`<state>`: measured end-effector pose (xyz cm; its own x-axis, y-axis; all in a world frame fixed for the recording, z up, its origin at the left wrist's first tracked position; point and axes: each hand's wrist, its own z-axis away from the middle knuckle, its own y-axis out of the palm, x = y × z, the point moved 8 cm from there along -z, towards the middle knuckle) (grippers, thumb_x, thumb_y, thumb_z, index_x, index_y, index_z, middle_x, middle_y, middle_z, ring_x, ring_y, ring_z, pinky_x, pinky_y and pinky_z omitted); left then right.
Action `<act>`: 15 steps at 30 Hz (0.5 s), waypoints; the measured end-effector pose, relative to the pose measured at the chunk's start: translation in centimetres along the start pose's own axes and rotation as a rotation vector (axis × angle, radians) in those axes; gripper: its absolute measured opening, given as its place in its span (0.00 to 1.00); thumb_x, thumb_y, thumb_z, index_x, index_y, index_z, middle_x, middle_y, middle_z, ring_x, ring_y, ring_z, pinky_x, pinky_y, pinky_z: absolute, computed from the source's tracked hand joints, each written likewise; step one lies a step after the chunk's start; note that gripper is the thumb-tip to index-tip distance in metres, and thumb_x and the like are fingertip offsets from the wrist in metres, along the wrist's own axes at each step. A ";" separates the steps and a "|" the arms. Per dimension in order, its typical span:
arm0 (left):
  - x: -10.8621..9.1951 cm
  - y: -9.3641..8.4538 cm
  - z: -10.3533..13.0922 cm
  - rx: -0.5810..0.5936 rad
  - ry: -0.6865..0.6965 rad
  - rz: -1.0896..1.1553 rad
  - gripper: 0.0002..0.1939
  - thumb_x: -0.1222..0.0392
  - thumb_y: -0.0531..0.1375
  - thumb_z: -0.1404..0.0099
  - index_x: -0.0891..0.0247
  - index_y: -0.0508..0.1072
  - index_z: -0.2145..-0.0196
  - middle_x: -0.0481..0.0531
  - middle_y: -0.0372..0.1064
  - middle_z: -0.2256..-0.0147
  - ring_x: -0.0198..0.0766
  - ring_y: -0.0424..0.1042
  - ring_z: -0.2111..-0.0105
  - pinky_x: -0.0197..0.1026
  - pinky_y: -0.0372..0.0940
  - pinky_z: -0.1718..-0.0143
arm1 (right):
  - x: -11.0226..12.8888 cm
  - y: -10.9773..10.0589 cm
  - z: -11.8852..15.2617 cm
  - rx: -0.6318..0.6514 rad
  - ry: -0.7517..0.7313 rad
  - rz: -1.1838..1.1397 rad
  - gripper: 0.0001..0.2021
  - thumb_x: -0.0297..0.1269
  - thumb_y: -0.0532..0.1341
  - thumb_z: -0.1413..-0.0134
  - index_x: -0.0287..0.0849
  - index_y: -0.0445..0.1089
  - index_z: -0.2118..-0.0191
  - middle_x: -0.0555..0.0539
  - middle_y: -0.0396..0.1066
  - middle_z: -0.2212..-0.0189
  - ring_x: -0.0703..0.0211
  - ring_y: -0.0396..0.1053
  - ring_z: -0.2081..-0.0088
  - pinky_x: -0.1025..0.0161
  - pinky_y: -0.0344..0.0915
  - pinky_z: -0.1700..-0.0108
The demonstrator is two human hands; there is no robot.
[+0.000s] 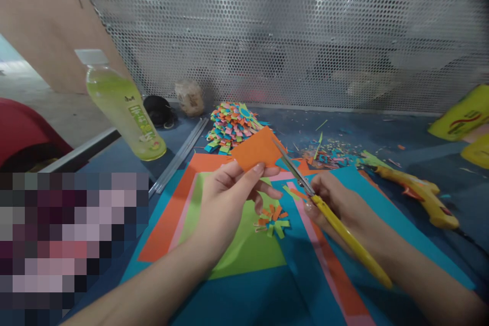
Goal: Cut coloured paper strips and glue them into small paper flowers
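Note:
My left hand (233,188) pinches a piece of orange paper (256,148) by its lower edge, thumb in front. In my right hand (336,204) is a pair of scissors (332,219) with yellow handles. Their metal blades point up and left, with the tips by the orange paper's right edge; whether they touch it I cannot tell. Below my hands, a small fringed paper flower (273,221) in orange, green and blue lies on a green sheet (244,254). Orange, pink and blue sheets are layered around it.
A bottle of yellow-green drink (122,107) stands at the left, beside clear sticks (181,155). Behind my hands sits a heap of fringed paper flowers (233,125). Paper scraps (332,155) and a yellow glue gun (420,193) lie right. A perforated metal panel (286,25) closes the back.

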<state>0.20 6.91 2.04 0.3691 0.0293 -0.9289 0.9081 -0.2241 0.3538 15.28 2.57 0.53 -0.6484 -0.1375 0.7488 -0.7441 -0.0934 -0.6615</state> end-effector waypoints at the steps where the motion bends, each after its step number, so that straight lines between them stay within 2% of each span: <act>1: 0.0 0.0 0.0 0.000 0.000 0.004 0.05 0.63 0.60 0.42 0.66 0.71 0.74 0.54 0.77 0.68 0.30 0.72 0.80 0.28 0.59 0.86 | 0.0 0.0 0.0 0.005 0.003 -0.005 0.13 0.49 0.51 0.44 0.45 0.51 0.68 0.55 0.55 0.77 0.65 0.57 0.78 0.67 0.55 0.77; 9: 0.0 -0.1 0.1 -0.021 0.001 0.006 0.06 0.63 0.61 0.43 0.66 0.71 0.76 0.52 0.77 0.69 0.31 0.72 0.80 0.28 0.59 0.86 | 0.2 -0.2 -0.1 -0.032 -0.020 0.010 0.13 0.49 0.51 0.44 0.45 0.52 0.68 0.54 0.57 0.77 0.65 0.58 0.78 0.67 0.57 0.77; 15: 0.0 -0.1 0.1 -0.007 -0.006 0.005 0.05 0.63 0.61 0.42 0.66 0.72 0.74 0.53 0.77 0.69 0.30 0.72 0.80 0.28 0.60 0.86 | 0.1 -0.2 -0.1 -0.014 0.000 0.020 0.13 0.49 0.51 0.44 0.45 0.52 0.68 0.54 0.57 0.76 0.65 0.58 0.77 0.66 0.57 0.76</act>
<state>0.11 6.85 1.98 0.3727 0.0219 -0.9277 0.9075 -0.2173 0.3594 15.30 2.62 0.73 -0.6635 -0.1392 0.7351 -0.7329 -0.0767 -0.6760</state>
